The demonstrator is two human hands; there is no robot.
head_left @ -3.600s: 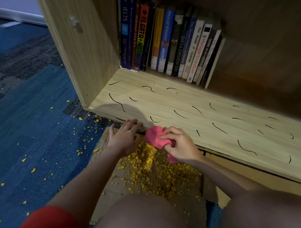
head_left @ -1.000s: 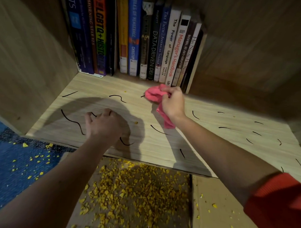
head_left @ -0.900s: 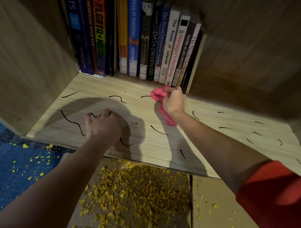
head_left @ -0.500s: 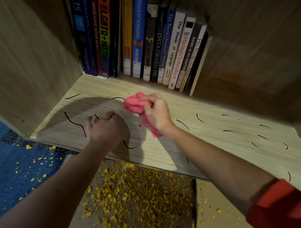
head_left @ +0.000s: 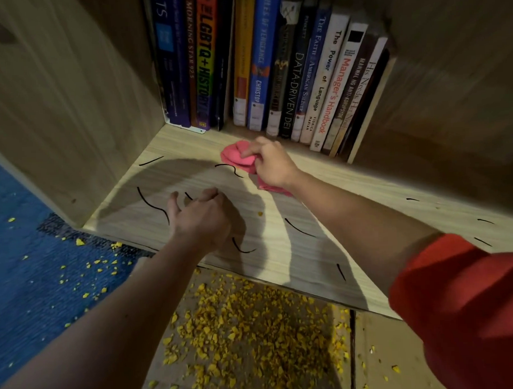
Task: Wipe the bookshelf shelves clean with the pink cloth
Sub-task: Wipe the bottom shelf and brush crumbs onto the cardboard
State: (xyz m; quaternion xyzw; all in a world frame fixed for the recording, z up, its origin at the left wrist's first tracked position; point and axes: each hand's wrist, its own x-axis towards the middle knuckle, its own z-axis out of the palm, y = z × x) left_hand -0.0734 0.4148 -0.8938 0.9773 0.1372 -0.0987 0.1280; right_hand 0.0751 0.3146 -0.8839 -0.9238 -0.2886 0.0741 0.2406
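wiping step under way. on the shelf (head_left: 394, 189), just before the books (head_left: 274, 71), the left hand (head_left: 198, 219) rests loosely bent, holding nothing. the right hand (head_left: 271, 164) grips the bunched pink cloth (head_left: 236, 158) against the wood. next, likely a firm pull forward over the black marks (head_left: 298, 227).

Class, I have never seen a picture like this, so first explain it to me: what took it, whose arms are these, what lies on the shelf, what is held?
There is no machine: a person wears a camera on the head, so the picture looks down over their own arms. The right hand grips a crumpled pink cloth on the wooden shelf, in front of a row of books. The left hand rests on the shelf and holds nothing. Thin black marks are scattered over the shelf, and one yellow crumb lies on it. Below, many yellow crumbs lie on cardboard beside a blue carpet.
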